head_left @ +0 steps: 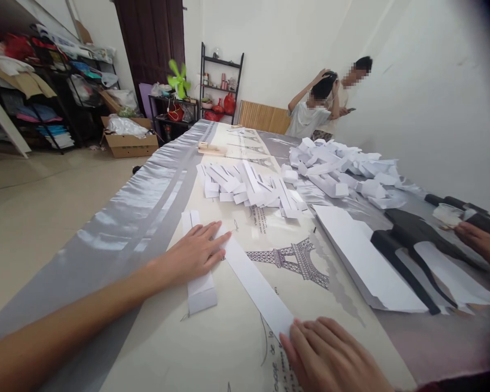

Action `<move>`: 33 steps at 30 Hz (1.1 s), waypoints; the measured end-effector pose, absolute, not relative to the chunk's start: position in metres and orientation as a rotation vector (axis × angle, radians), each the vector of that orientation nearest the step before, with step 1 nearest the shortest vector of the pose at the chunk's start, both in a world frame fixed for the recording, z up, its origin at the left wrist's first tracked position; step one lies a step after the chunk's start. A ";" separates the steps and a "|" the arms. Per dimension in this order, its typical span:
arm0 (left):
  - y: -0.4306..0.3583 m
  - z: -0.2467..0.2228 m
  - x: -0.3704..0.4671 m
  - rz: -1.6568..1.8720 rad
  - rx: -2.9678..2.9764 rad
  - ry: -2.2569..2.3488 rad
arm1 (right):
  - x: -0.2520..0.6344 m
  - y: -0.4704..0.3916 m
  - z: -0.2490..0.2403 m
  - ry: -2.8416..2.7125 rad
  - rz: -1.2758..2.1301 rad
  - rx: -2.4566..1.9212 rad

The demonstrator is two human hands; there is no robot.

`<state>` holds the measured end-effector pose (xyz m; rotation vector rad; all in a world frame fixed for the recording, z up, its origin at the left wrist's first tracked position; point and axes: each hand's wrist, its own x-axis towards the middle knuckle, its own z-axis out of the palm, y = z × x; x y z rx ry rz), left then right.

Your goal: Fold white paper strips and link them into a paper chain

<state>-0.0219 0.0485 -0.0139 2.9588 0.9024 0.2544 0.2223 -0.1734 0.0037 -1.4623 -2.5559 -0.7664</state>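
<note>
Lying diagonally on the printed table cover (220,343), a long paper strip (258,283) is held at both ends. Its far end is pressed flat under the spread fingers of the left hand (202,250); its near end is pinched between right-hand (330,354) thumb and fingers. A folded paper piece (202,296) is partly covered by the left hand. Beyond, overlapping strips (253,188) are noted.

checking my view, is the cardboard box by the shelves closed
No, the cardboard box is open, with a plastic bag bulging out of its top.
</note>
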 end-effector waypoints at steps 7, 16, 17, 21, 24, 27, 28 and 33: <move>0.052 -0.012 -0.020 0.321 3.081 0.901 | 0.198 -0.068 0.017 -2.425 -0.187 -1.764; 0.031 -0.011 -0.013 0.465 3.068 1.012 | 0.199 -0.026 -0.006 -2.264 0.174 -1.533; 0.031 -0.011 -0.013 0.496 3.056 0.982 | 0.202 -0.028 -0.007 -2.232 0.238 -1.511; 0.036 -0.014 -0.015 0.559 3.044 0.813 | 0.210 -0.027 -0.007 -2.081 0.481 -1.477; 0.038 -0.013 -0.017 0.590 2.937 0.751 | 0.212 -0.022 -0.007 -2.002 0.581 -1.490; 0.036 -0.007 -0.017 0.596 2.776 0.748 | 0.212 -0.019 -0.007 -1.961 0.642 -1.486; 0.034 -0.004 -0.017 0.590 2.725 0.749 | 0.212 -0.019 -0.006 -1.964 0.662 -1.472; 0.029 0.003 -0.017 0.590 2.513 0.703 | 0.212 -0.021 0.001 -2.039 0.775 -1.268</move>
